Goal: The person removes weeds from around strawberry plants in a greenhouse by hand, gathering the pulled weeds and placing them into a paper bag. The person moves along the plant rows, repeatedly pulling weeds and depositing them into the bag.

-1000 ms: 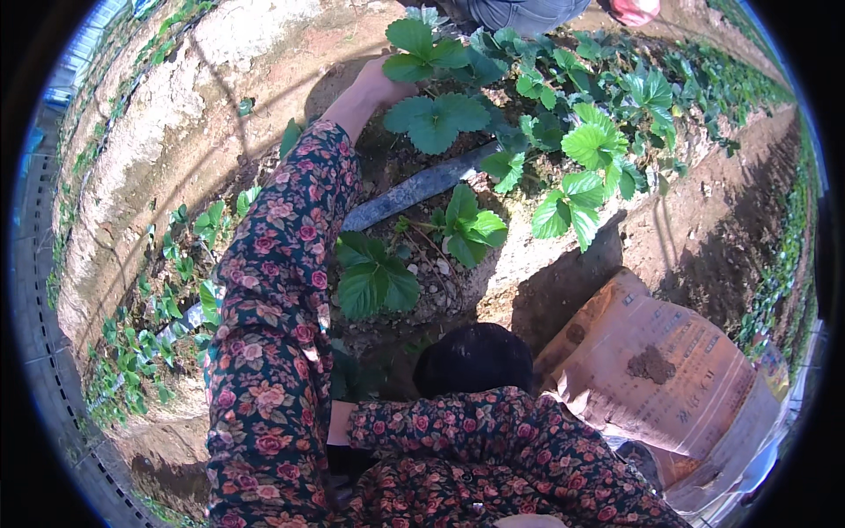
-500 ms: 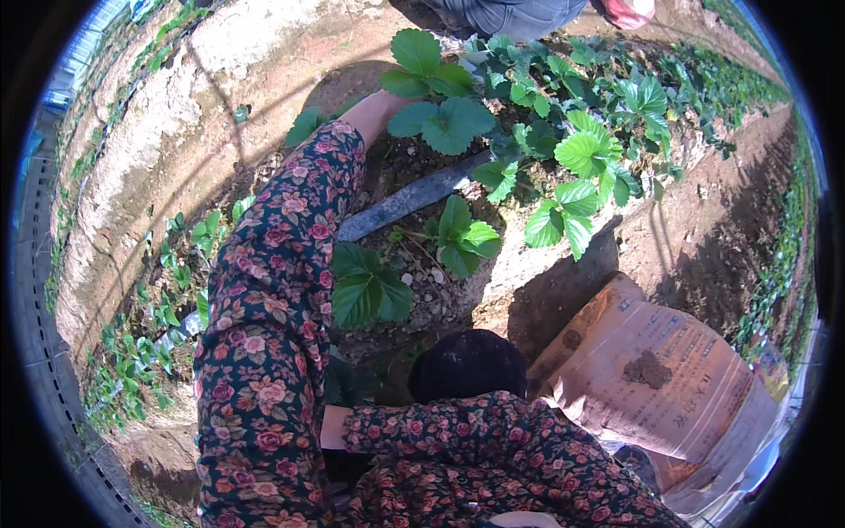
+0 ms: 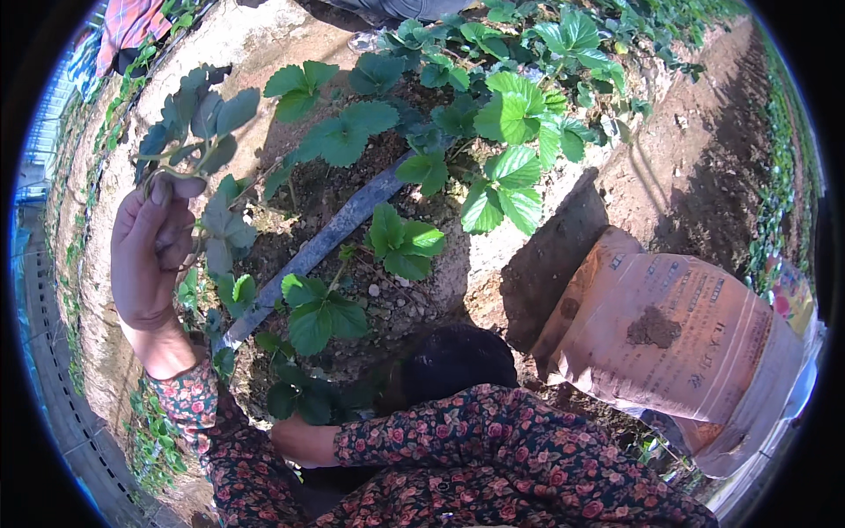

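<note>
left hand (image 3: 151, 255): raised at the left of the view, palm toward the camera, fingers curled shut round a bunch of thin stems, thumb pressed over them near the top.
stems (image 3: 176, 165): pinched where they meet, so the leaves fan upward and stay clear of the soil; the bunch hangs together from that one grip.
picked leaves (image 3: 204, 110): dull green, some curled, spread above the fist, apart from the rooted plants.
right hand (image 3: 295, 440): low in the view, only a strip of wrist or palm shows between the floral sleeves; what it holds, and how far it is open, I cannot tell.
sleeves (image 3: 493, 466): flowered fabric, crossing the bottom edge; the right one covers most of that arm.
dark round thing (image 3: 453, 361): just above the right sleeve, in shade; too dark to say what it is.
bed (image 3: 387, 299): raised soil ridge, plants (image 3: 506, 132) rooted along it in a row, brighter green than the bunch.
hose (image 3: 330, 238): dark flat strip laid along the ridge between the plants, close to the roots.
sack (image 3: 678, 343): brownish, soil-smeared, standing in the furrow at the right, near the arm.
another person (image 3: 123, 40): plaid cloth at top left, well apart.
</note>
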The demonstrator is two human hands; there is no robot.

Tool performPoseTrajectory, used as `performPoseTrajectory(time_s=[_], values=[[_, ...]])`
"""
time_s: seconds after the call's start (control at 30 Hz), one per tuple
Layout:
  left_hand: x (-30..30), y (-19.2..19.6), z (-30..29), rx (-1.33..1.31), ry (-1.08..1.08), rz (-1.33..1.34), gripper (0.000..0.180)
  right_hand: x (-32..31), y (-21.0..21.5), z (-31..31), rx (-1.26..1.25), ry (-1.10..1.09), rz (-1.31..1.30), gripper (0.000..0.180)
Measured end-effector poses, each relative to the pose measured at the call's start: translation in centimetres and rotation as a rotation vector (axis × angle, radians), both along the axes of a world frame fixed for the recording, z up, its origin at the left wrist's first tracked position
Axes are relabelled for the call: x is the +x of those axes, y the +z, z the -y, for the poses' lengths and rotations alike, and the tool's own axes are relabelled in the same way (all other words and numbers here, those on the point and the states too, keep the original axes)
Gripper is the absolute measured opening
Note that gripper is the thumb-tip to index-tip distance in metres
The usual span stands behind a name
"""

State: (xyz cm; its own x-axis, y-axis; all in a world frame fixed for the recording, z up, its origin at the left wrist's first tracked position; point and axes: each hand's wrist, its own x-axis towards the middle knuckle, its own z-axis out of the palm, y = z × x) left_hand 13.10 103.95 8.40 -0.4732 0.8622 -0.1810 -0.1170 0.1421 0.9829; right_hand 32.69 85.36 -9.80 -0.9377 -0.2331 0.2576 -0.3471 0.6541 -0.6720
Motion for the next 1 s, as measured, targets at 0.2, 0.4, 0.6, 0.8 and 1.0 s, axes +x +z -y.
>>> performPoseTrajectory(time_s=[0.2,0.4,0.6,0.8,1.0], values=[[7.7,-9.7,-10.4,-0.376,-0.356,-1.236,0.016,0.2,1.1,-0.4,0.085,0.117,-0.09,0.014],[6.8,-17.6,-15.7,-0.207,0.146,-1.59,0.016,0.9,0.9,-0.5,0.064,0.163,-0.061,0.017],[7.8,-18.2,-18.5,-0.5,0.125,-1.33,0.015,1.6,0.9,-0.9,0.082,0.181,0.003,0.022],[7.4,-21.4,-12.9,0.141,-0.043,-1.307,0.009,1.3,3.2,-4.7,-0.025,0.117,0.176,0.027],[6.2,-5.9,-1.4,-0.055,0.323,-1.093,0.013,-0.7,2.7,-11.7,-0.65,-0.232,0.703,0.043]])
